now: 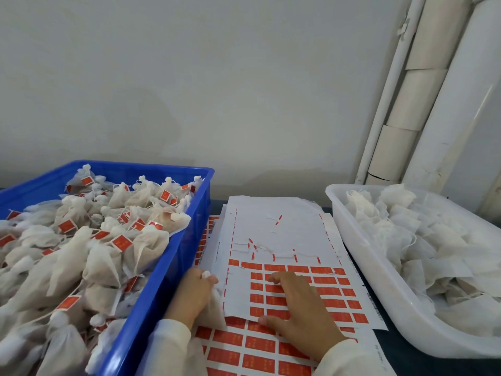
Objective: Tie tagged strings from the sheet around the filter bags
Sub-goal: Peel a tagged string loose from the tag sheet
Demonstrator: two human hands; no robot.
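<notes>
- Two bins flank my work: blue crate (pixel 173 270) of tied bags at left, white tub (pixel 360 256) of untied ones at right.
- Between them the tag sheet (pixel 273 234) runs lengthwise away from me, upper half stripped.
- My right hand (pixel 301 313) presses its red tags, fingers spread.
- My left hand (pixel 193 291) grips a filter bag (pixel 215 305) at the sheet's left edge, neck pointing away.

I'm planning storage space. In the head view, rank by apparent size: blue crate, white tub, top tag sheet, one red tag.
1. Blue crate and white tub: look alike, both cut off by the frame, so unranked.
2. Top tag sheet.
3. One red tag.
</notes>
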